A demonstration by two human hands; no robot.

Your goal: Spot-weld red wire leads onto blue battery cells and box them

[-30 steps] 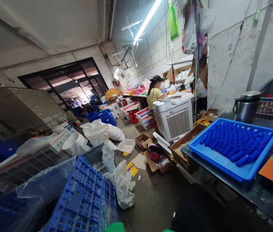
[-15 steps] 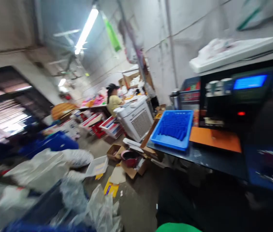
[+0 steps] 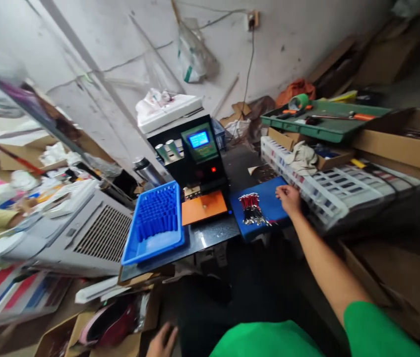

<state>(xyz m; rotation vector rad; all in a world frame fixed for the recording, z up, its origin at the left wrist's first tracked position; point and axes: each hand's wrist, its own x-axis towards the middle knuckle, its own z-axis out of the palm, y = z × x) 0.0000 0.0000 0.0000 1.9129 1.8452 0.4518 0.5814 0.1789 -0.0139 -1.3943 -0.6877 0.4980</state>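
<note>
My right hand is over the right end of a blue pad, its fingers curled together. Whatever they may hold is too small to make out. Beside it on the pad lies a bundle of short red and black wires with shiny ends. Low in the picture, my left hand hangs by a cardboard box with its fingers apart and nothing visible in them. A black machine with a lit blue screen and an orange plate stands left of the pad.
A blue tray holding rows of blue pieces rests on the dark table's left end. A green tray with tools and a white crate stand right. Left are an air cooler and another person's arm.
My view has swung right, bringing the pad, the wires and the green tray clearly into sight. Both my hands have come into view.
</note>
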